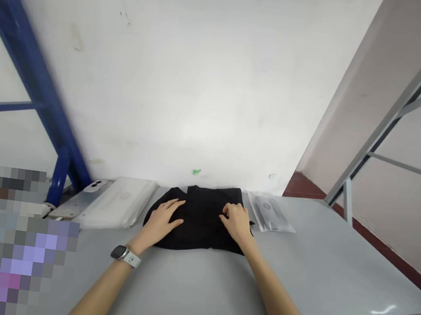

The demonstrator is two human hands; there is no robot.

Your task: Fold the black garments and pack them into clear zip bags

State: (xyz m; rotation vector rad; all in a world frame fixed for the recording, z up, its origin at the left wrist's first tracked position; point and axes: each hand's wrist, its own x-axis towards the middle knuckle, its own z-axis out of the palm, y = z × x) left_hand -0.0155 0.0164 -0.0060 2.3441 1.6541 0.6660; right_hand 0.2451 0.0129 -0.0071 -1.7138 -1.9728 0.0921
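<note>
A folded black garment lies on the grey table close to the white wall. My left hand rests flat on the garment's left side with its fingers stretched out; a watch sits on that wrist. My right hand lies on the garment's right part, its fingers curled and pinching the fabric near the upper middle.
A stack of clear plastic bags lies left of the garment, with a phone at the far left edge. Another flat plastic bag lies to the right. A blue frame stands at left, a grey one at right.
</note>
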